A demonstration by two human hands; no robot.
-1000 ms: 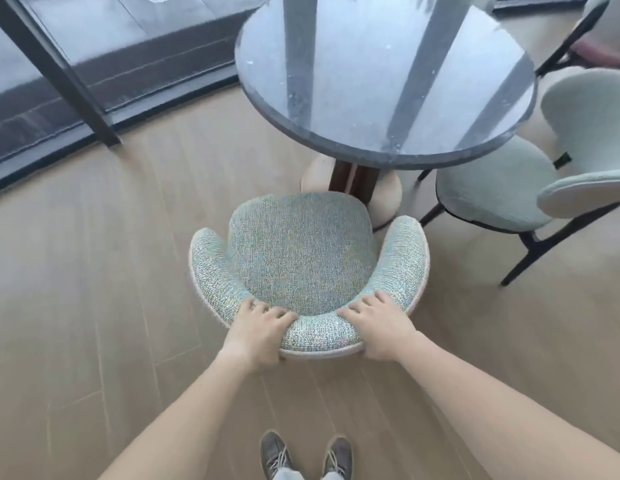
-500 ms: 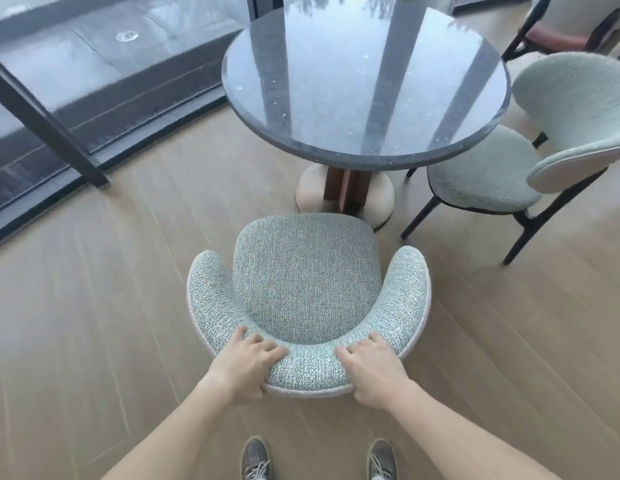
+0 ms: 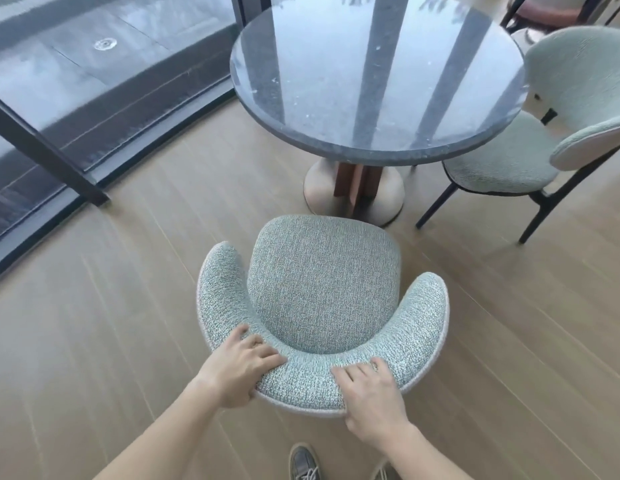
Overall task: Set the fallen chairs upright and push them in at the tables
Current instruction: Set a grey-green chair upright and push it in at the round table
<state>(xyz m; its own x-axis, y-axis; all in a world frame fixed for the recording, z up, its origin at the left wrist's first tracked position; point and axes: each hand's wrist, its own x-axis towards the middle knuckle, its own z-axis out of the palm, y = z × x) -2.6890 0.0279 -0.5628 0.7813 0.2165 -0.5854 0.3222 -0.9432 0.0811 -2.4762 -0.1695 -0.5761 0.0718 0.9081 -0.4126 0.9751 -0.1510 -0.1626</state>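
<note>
1. Chair (image 3: 322,289) – the teal tweed one – stands upright on the wooden floor (image 3: 111,323), its seat facing the round table (image 3: 371,157) and its curved backrest nearest the person.
2. Left hand (image 3: 237,372) grips the left part of the backrest, fingers curled over the top edge and thumb down the outer side. Right hand (image 3: 371,400) clamps the right part of the backrest the same way, so both hands hold the chair and neither is free.
3. From this angle the front of the seat lies near the pedestal base (image 3: 319,192), but the seat shows wholly clear of the tabletop's rim. By that, the righting looks done for this chair and the step in hand is pushing it in.
4. I judge the next move to be a straight, even shove from both hands towards the pedestal, so the seat slides under the top without turning.
5. Watch the pale second chair (image 3: 502,168) at the table's right – it is already tucked partly under, and a skewed push could bring the two close.
6. The chair legs are hidden under the seat, so whether they will meet the base first cannot be told.
</note>
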